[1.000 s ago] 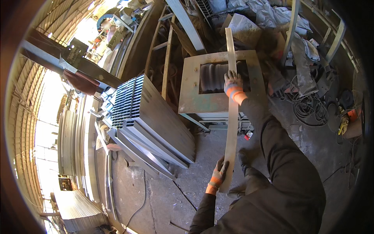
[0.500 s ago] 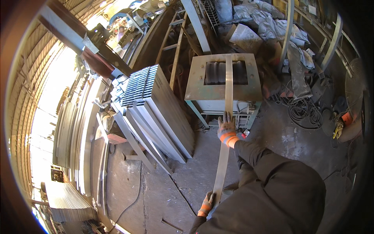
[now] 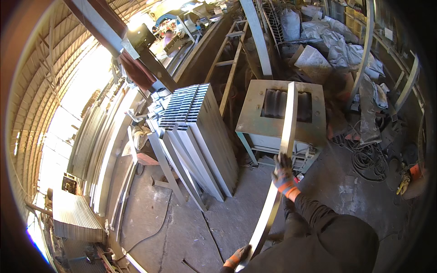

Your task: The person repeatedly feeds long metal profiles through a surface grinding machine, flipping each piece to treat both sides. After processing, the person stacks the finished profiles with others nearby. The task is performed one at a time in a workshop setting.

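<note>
A long silver metal bar (image 3: 269,204) runs from the lower middle up to a grey-green metal stand (image 3: 256,109). Its far end is over the stand's rectangular opening, where dark ribbed rounded shapes show; whether bar and stand touch I cannot tell. My right hand (image 3: 285,176), in a grey and orange glove, grips the bar around its middle, thumb on the left side. Close to the lower edge my left hand (image 3: 237,257), gloved alike, is closed on the near end. Part of its grip is hidden by the bar.
Left of the stand, a tall bundle of metal profiles (image 3: 214,150) stands upright, several loose ones leaning against it. Coiled black cables (image 3: 369,164) lie on the floor at right. Silvery sacks (image 3: 339,52) are piled behind. A cable (image 3: 165,223) crosses the floor at left.
The bar has been turned about its length, so a bright narrow face now shows. Its far end has drawn back toward me across the stand. The whole view has shifted.
</note>
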Demonstrator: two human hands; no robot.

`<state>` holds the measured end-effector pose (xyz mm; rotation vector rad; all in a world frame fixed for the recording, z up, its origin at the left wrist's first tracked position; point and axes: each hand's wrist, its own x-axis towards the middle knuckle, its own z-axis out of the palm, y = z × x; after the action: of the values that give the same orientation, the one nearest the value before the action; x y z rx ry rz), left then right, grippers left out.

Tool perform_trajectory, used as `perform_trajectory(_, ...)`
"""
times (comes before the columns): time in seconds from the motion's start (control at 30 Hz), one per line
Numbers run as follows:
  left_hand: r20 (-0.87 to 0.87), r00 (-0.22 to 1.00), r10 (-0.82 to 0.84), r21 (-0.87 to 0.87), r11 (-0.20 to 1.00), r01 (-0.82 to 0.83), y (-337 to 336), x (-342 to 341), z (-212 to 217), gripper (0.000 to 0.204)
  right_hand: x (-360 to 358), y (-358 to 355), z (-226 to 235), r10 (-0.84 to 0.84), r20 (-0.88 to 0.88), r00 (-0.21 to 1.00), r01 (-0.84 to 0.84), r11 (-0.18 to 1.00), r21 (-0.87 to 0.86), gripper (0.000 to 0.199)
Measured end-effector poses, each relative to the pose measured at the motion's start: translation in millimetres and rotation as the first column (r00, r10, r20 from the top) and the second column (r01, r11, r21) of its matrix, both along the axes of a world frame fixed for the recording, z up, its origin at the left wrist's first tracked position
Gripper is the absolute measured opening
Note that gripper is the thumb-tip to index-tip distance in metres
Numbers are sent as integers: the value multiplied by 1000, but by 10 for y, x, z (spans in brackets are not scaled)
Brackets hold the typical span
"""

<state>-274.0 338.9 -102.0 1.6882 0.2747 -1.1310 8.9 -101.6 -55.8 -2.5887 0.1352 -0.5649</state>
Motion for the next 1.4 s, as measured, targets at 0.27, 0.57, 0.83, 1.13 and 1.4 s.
perform_trajectory(0.27, -77, 996, 49, -305, 950, -70, -2198, 2524, 111, 71, 2586, -1872, -48, -204, -57, 977, 193, 969, -156, 78)
perform_trajectory(0.57, 338, 928, -154, 126, 985, 118, -3355, 3411, 637, 76, 3675, -2468, -3, -519, -107, 848, 450, 812, -373, 80)
perform_trajectory(0.83, 287, 941, -181, 94, 983, 160, -2113, 1974, 206, 79, 2331, -1302, -286, -504, -71, 861, 422, 784, -455, 68)
perform_trajectory(1.13, 223, 973, -60, 27, 998, 56, -212, -251, 25, 67, 44, 494, -236, -340, -461, 820, 193, 922, -336, 75)
perform_trajectory(1.4, -24, 999, -28, 39, 999, 29, 830, -898, 20, 68, -972, 1053, 50, -17, -326, 945, -45, 982, -183, 78)
